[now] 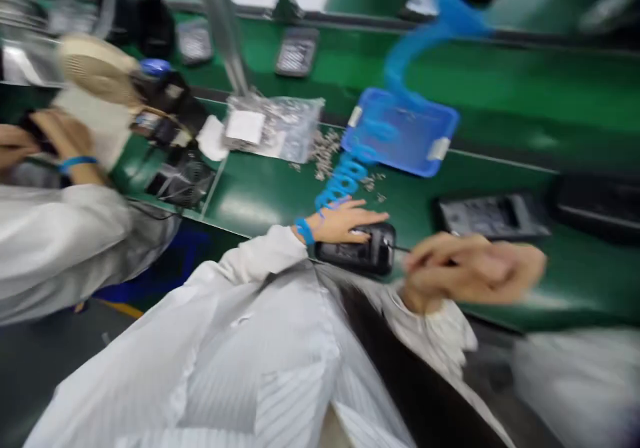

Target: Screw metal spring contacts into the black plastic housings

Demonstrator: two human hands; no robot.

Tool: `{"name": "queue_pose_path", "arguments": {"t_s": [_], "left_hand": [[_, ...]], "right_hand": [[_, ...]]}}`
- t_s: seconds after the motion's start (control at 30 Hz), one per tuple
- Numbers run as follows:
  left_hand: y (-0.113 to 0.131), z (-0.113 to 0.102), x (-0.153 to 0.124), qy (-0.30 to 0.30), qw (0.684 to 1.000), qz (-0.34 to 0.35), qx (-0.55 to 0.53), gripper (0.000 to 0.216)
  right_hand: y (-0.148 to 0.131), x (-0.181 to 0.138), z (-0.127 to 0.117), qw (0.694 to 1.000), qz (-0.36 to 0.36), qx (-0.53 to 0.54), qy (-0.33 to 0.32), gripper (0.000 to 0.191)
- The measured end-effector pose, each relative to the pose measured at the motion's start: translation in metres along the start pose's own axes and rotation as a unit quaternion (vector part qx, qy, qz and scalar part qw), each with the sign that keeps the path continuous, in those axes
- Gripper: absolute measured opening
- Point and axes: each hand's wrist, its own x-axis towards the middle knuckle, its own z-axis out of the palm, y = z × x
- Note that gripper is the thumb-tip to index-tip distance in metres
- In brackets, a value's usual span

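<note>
My left hand (347,221), with a blue band on its wrist, lies over a small black device (363,253) at the near edge of the green bench (260,201) and holds it down. My right hand (470,271) is blurred by motion just right of the device. Its fingers are curled round a thin dark tool whose tip (400,249) points at the device's right end. A blue coiled hose (345,178) hangs down just behind my left hand.
A blue tray (405,135) sits behind the hose, with small loose screws (325,151) scattered beside it and a clear bag of parts (275,128) to its left. Another dark device (493,216) lies to the right. A co-worker's hands (45,143) work at far left.
</note>
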Motion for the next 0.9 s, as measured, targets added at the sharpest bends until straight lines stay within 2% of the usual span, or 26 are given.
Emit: {"name": "queue_pose_path", "arguments": {"t_s": [0.07,0.13,0.2,0.33,0.47,0.53,0.73,0.9], "left_hand": [[-0.009,0.011,0.005,0.015,0.999,0.011,-0.042,0.063],[-0.012,0.016,0.006,0.034,0.997,0.008,-0.069,0.067],[-0.012,0.016,0.005,0.05,0.995,0.007,-0.083,0.067],[-0.013,0.018,0.005,0.074,0.992,0.01,-0.102,0.06],[-0.015,0.02,0.007,0.089,0.989,0.021,-0.113,0.058],[-0.015,0.02,0.008,0.091,0.989,0.023,-0.116,0.058],[-0.014,0.019,0.008,0.084,0.988,0.024,-0.125,0.059],[-0.015,0.021,0.008,0.087,0.987,0.026,-0.133,0.058]], "right_hand": [[0.001,0.005,-0.003,0.99,-0.067,0.004,0.124,0.03],[0.006,0.012,0.003,0.984,-0.072,0.023,0.163,0.029],[0.012,0.018,0.009,0.987,-0.037,0.017,0.158,0.029],[0.023,0.02,0.014,0.987,-0.033,-0.048,0.149,0.032],[0.033,0.018,0.008,0.994,-0.024,-0.024,0.102,0.031],[0.037,0.018,0.007,0.997,-0.009,-0.009,0.08,0.031],[0.039,0.021,0.01,0.991,-0.008,-0.051,0.123,0.03],[0.041,0.029,0.014,0.995,0.051,-0.043,0.069,0.028]]}}
